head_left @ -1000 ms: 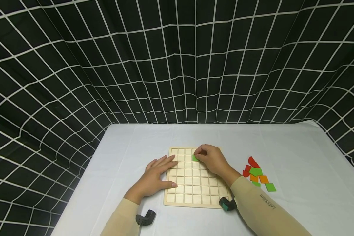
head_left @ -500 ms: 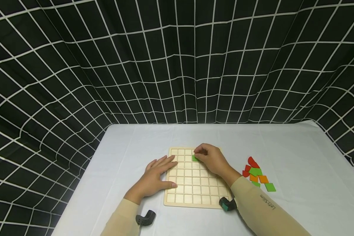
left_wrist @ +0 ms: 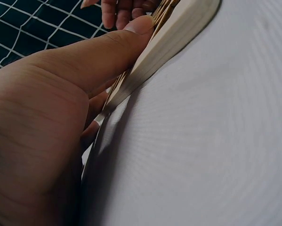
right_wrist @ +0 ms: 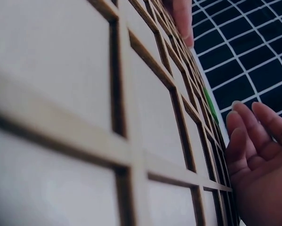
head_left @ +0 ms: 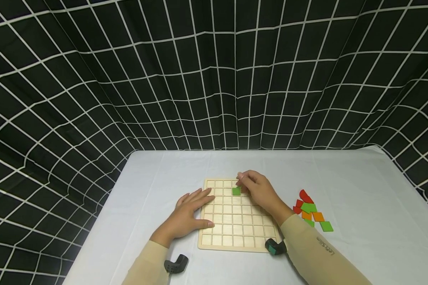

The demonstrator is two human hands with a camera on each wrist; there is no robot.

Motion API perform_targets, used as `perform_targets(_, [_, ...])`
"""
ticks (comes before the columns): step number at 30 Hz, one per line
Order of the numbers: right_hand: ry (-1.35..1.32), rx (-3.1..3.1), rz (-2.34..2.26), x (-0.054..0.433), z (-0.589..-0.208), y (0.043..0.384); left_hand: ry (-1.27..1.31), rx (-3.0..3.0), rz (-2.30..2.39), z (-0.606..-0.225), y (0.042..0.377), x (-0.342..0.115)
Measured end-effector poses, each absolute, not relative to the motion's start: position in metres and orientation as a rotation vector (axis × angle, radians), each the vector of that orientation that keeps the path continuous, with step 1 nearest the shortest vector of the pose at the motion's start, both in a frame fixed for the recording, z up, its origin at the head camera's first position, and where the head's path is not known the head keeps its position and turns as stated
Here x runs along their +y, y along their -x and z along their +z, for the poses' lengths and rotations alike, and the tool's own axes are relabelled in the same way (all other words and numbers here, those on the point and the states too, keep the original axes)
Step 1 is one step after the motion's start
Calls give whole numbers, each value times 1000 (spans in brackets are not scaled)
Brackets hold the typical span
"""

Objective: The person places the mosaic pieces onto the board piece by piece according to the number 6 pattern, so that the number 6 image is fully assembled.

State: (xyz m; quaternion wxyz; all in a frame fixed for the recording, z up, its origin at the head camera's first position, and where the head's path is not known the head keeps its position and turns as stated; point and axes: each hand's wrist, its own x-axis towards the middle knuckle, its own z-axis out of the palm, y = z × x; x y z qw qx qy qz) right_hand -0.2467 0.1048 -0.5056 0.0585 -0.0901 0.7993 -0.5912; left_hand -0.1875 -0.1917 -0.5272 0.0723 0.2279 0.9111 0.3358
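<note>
A wooden grid board (head_left: 237, 229) lies flat on the white table. One green square tile (head_left: 236, 191) sits in a cell of the second row from the far edge. Just right of the tile, my right hand (head_left: 261, 193) hovers over the board with loosely bent fingers; the right wrist view shows nothing between them and the green tile (right_wrist: 210, 104) apart from the hand. Across the board's left edge my left hand (head_left: 185, 217) rests with fingers spread. In the left wrist view its thumb (left_wrist: 103, 56) lies on top of the board's edge.
Right of the board lies a loose group of flat pieces: a red rounded piece (head_left: 306, 196), a green angular piece (head_left: 308, 207), an orange square (head_left: 318, 216) and a green square (head_left: 326, 226), among others. A black gridded cloth (head_left: 214, 79) rises behind the table.
The right hand's fingers have let go of the green square tile and drawn back slightly up and right, so the whole tile shows. The left hand has stayed still.
</note>
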Motion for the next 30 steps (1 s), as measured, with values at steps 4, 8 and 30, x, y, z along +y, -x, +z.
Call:
perform_targets(4, [258,2397,-1826,107,-503,246,-687,2737,1010,-528,188,-192])
perform_targets(8, [236,2340,-1881,109,-500,245,-690,2737,1005,-528,188,-191])
perform_targets(30, [353,2257,-2007,140,-473,231,-696,2726,994,-525,187,-191])
